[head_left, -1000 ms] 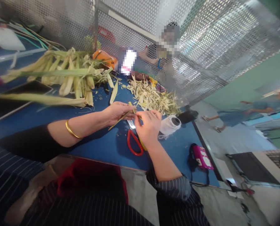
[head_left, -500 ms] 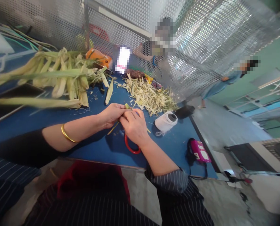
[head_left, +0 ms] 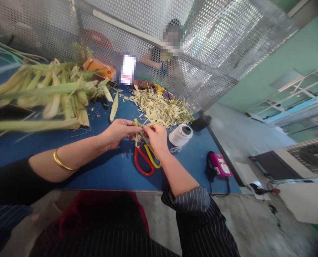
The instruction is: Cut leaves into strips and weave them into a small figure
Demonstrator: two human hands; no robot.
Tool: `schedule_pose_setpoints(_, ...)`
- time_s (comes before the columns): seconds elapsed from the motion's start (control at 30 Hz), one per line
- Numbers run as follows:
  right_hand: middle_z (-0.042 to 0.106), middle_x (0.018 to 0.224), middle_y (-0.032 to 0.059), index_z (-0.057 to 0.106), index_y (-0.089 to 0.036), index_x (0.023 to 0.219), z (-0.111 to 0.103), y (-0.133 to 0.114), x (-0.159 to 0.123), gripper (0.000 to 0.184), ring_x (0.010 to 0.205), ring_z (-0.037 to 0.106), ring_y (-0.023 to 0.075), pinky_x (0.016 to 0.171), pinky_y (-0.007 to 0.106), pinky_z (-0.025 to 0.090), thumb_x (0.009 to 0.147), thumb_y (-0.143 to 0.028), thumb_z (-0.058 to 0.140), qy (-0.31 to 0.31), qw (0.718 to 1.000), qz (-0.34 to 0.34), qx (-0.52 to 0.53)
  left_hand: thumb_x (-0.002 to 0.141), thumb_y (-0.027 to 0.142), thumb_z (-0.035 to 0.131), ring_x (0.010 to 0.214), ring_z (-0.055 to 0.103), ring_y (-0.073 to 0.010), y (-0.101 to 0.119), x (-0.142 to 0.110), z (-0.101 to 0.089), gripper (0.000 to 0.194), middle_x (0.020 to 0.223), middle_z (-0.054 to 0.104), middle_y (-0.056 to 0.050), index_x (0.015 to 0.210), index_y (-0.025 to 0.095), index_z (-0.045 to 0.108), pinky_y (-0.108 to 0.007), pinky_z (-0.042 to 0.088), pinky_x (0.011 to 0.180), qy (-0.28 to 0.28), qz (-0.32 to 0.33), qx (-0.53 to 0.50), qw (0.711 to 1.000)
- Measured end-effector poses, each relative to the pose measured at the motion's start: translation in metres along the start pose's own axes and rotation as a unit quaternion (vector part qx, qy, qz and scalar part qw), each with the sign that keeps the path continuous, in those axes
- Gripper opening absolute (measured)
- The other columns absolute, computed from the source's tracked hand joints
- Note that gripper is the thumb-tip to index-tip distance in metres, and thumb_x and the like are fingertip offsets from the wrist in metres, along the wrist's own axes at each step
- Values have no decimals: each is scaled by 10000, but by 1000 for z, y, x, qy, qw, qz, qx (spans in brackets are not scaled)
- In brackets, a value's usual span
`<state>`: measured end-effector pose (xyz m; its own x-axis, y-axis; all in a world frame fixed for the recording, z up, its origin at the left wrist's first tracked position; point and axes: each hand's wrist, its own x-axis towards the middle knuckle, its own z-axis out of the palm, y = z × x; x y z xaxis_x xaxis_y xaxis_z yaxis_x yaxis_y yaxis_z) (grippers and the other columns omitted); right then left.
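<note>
Left hand: pinching green strips.
Right hand: pinching too.
Strips: I'd pull gently, clear of scissors.

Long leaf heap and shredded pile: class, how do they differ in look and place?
The long leaf heap has long, broad pieces; the shredded pile has short, thin scraps. The heap lies at the picture's left, the pile nearer its middle. Both show pale yellow-green and rest on the blue table.
</note>
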<state>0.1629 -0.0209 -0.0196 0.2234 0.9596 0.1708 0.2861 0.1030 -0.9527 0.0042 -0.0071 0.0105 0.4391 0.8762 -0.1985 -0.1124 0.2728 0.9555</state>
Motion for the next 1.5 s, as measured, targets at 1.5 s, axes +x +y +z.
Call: schedule_pose_setpoints(1.5,728,914,46,658,-247,1129,-42,-43,-3,279,869,573,208,935,418,312,910,-247,485,-58,828,-333,-448,581,251,816,499,455,-62,-4,19,-16,187,720,694,-66,713,136,751,-224,367,472,111,31,-9,993)
